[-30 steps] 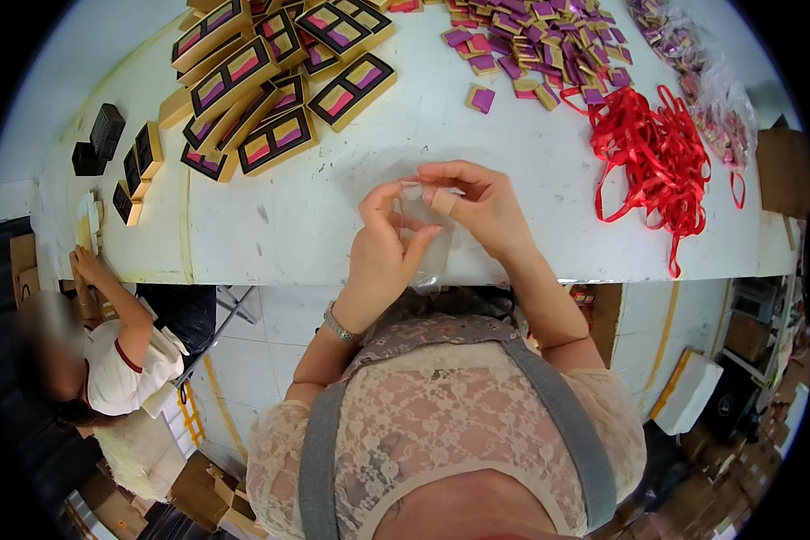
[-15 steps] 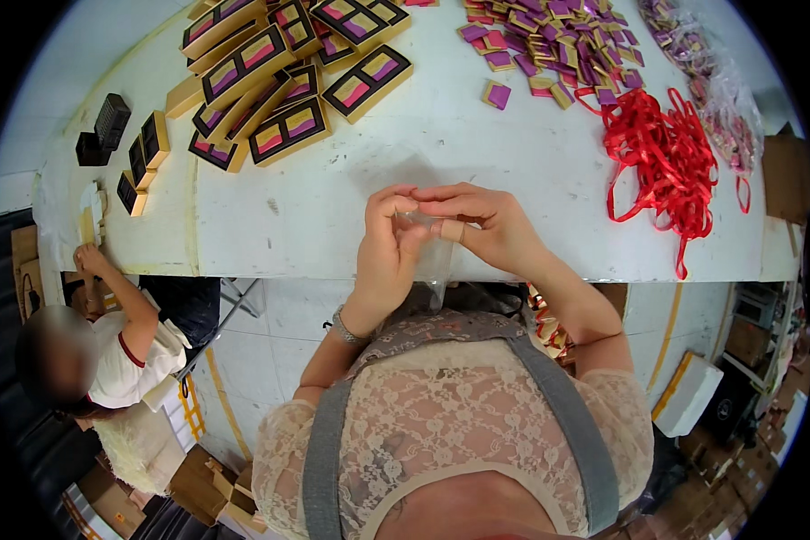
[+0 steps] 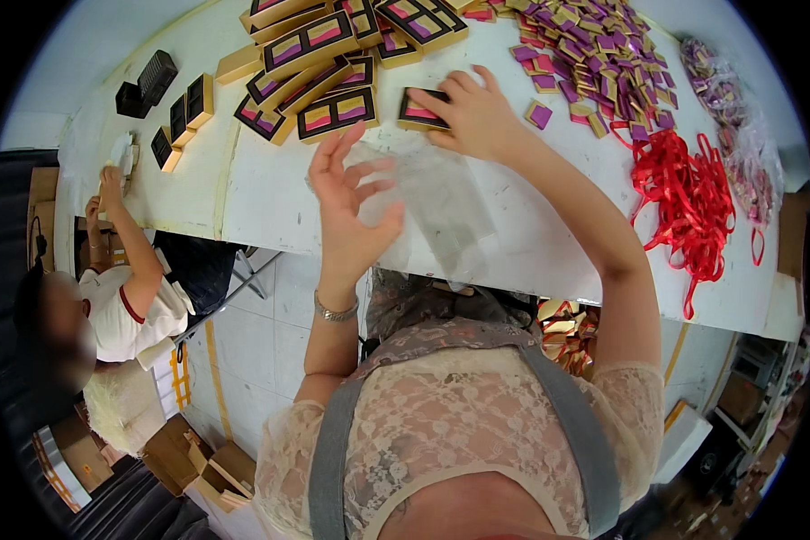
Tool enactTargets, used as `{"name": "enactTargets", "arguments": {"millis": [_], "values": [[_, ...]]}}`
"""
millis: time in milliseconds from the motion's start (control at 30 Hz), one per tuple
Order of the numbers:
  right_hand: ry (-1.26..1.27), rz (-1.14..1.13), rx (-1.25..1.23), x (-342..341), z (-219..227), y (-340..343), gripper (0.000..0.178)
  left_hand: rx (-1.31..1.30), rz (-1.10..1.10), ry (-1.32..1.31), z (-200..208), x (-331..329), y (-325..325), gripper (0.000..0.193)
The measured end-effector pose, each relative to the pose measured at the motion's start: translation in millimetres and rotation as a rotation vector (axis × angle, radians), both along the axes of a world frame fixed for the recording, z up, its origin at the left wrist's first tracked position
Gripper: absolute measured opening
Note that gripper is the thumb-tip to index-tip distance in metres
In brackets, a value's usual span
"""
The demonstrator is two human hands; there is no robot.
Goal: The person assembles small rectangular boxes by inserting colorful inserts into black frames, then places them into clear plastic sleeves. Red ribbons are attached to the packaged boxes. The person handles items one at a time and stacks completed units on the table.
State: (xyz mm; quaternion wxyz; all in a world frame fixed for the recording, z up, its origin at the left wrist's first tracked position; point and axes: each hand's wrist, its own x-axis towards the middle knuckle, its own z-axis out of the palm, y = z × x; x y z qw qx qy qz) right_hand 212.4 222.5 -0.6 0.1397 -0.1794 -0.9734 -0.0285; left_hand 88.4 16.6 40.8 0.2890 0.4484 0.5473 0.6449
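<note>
My right hand [image 3: 472, 117] is closed around a shallow gold box [image 3: 411, 112] with a black insert and pink and purple pieces, fingers over its top and thumb at the near side. A clear plastic bag [image 3: 450, 198] lies flat on the white table [image 3: 279, 189], just nearer to me than that box. Beside the bag's left part, my left hand [image 3: 351, 202] is raised with fingers spread and curved. Nothing shows clearly in its grasp. Beyond both hands, similar filled gold boxes [image 3: 310, 49] lie in a loose pile.
Small purple, pink and gold squares [image 3: 594, 58] are heaped at the far right, near tangled red ribbons [image 3: 684, 198] and clear bags of wrapped pieces [image 3: 738, 135]. Black-and-gold boxes [image 3: 189, 108] stand at left. Another person [image 3: 121, 297] works at the table's left end.
My hands have parted from the clear bag, which now lies on the table. The right has reached forward onto a gold box, which sits nearer to me. My left has opened.
</note>
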Motion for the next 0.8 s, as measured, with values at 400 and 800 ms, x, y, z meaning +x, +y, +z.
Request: {"name": "enactTargets", "arguments": {"millis": [400,800], "values": [[0.582,0.066,-1.102,61,62,-67,0.024,-0.223,-0.068,0.526,0,54,18,0.08],[0.437,0.021,-0.239,84,30,-63,0.043,-0.006,-0.067,0.099,-21,38,15,0.072]]}}
